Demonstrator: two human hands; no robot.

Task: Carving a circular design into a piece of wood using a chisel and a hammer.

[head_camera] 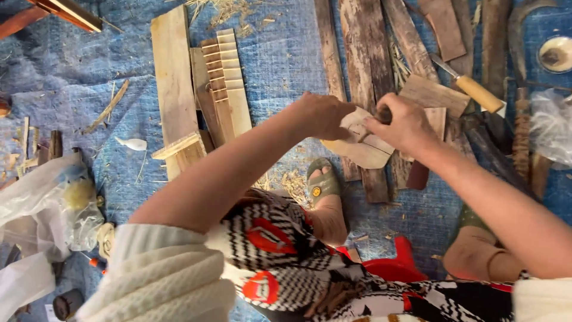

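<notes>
Head view, looking down on two hands at work above a blue tarp (89, 71). One pale, flat, curved wooden piece (360, 149) lies at centre, resting on dark planks. Left hand (322, 114), at 9 o'clock of the piece, grips its upper left edge with fingers curled closed. Right hand (405, 125), at 3 o'clock, is closed on a small dark tool (381, 113) pressed to the piece; the tool's form cannot be told. One knife with a yellow wooden handle (476, 90) lies at 2 o'clock. One light board (174, 89) and one stack of notched slats (226, 83) lie at 10 o'clock; about four dark planks (363, 53) lie at 12 o'clock. One round dish (555, 55) sits at far 2 o'clock, contents unclear. Clear plastic bags (53, 203) at 8 o'clock hold a pale yellowish lump. Two sandalled feet: one (325, 191) at 6 o'clock, the other (476, 244) at 5 o'clock.
</notes>
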